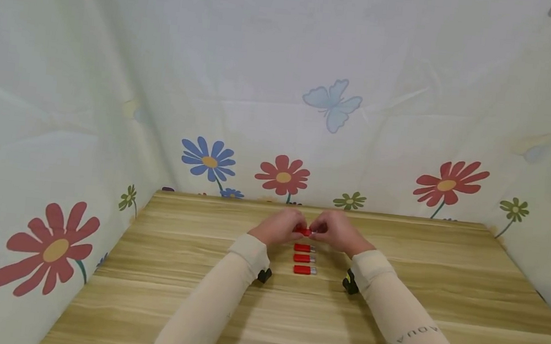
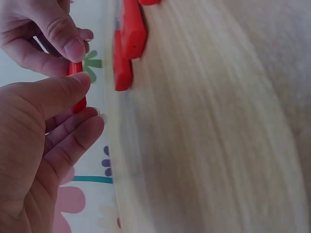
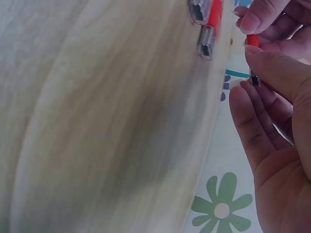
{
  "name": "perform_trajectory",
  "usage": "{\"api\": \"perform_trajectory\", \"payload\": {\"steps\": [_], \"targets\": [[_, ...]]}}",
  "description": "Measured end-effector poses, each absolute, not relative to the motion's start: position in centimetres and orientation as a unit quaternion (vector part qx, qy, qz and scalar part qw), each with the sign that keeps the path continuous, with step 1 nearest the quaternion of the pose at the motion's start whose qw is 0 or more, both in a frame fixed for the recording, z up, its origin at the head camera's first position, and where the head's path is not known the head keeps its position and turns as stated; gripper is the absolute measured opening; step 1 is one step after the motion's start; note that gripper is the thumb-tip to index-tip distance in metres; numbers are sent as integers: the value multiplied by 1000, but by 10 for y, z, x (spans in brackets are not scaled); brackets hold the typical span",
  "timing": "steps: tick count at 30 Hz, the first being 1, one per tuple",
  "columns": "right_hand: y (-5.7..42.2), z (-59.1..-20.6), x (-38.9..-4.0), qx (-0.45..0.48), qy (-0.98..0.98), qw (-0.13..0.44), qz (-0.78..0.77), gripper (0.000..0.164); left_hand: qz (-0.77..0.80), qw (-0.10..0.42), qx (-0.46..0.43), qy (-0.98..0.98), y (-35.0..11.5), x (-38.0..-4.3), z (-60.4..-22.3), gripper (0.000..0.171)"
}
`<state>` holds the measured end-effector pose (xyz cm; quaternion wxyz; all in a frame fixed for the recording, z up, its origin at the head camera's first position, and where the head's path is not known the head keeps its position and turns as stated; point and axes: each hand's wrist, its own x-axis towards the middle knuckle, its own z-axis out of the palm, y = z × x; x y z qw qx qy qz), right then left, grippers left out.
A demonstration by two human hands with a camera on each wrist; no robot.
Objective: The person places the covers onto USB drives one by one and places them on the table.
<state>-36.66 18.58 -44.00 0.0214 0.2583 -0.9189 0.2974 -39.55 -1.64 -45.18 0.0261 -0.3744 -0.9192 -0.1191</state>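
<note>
Both hands meet over the far middle of the table on one red USB stick (image 1: pixel 305 232). My left hand (image 1: pixel 279 226) pinches its red end between thumb and fingers. The right hand (image 1: pixel 338 232) pinches the other end, where a clear cap and dark connector (image 3: pixel 254 79) show in the right wrist view. Nearer in the head view, three more red USB sticks lie in a column: one close to the hands (image 1: pixel 303 248), a middle one (image 1: pixel 302 258) and a front one (image 1: pixel 303 270). Their capped ends all point right.
The wood-grain table (image 1: pixel 168 305) ends at a back edge just beyond the hands. A flowered white curtain (image 1: pixel 244 80) stands behind it and along both sides. Dark wrist devices (image 1: pixel 351 282) sit beneath the cuffs.
</note>
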Motion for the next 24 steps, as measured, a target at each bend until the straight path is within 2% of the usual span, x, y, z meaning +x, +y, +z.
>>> {"api": "perform_trajectory", "payload": {"steps": [5, 24], "targets": [[185, -446, -371, 250, -919, -1, 305, 7, -113, 23, -376, -920, -15, -401, -460, 15], [188, -458, -380, 243, -930, -25, 274, 8, -123, -6, -378, -918, -9, -412, -471, 7]]}}
